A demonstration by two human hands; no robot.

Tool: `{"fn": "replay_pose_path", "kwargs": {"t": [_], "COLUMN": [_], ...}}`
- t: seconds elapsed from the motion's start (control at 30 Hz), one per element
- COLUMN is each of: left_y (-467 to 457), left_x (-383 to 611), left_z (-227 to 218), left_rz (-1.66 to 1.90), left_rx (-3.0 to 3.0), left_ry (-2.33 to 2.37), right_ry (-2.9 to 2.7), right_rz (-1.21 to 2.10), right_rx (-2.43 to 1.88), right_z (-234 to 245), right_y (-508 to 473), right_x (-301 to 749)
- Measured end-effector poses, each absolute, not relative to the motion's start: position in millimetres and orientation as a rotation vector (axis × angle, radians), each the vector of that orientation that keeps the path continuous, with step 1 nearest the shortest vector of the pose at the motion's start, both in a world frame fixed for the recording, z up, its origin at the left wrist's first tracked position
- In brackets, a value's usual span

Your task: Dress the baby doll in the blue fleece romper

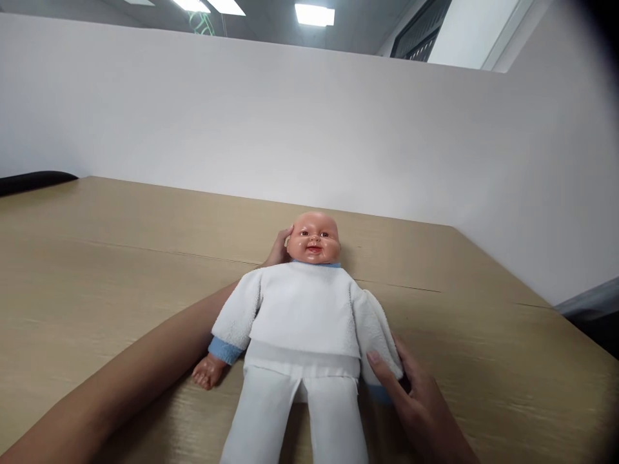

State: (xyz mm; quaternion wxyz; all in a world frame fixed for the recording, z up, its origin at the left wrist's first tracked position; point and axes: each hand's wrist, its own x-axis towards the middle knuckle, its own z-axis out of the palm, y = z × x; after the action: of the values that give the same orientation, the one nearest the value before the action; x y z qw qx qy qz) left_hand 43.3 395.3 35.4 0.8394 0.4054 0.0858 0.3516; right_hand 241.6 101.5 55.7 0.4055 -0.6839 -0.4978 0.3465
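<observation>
A baby doll (304, 309) lies face up on the wooden table, its feet end toward me. It wears a white fleecy top with blue collar and cuffs, and white trousers. My left hand (279, 248) cups the doll's head (314, 238) from the left side; most of its fingers are hidden behind the head. With thumb on top and fingers around the outer side, my right hand (411, 386) grips the white sleeve (380, 328) near its blue cuff. The doll's other arm (236, 316) rests beside my left forearm, its small bare hand showing.
The light wooden table (120, 270) has thin seams across its top. A white wall (290, 129) rises behind its far edge. Dark objects lie at the far left (39, 180) and the right edge (594, 309). Ceiling lights (314, 14) show above the wall.
</observation>
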Motion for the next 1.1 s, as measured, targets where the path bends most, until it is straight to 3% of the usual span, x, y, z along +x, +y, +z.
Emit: {"fn": "replay_pose_path", "kwargs": {"t": [0.27,1.1], "left_y": [415.0,411.2], "left_x": [29.7,40.3], "left_z": [47.0,47.7], "left_rz": [0.588,0.672], "left_rx": [0.919,0.873], "left_ry": [0.517,0.337], "right_ry": [-1.507,-1.569], "right_rz": [0.609,0.455], "right_rx": [-1.79,-1.816], "right_z": [32.2,15.4], "right_y": [98.1,101.5], "right_x": [258.8,268.4]}}
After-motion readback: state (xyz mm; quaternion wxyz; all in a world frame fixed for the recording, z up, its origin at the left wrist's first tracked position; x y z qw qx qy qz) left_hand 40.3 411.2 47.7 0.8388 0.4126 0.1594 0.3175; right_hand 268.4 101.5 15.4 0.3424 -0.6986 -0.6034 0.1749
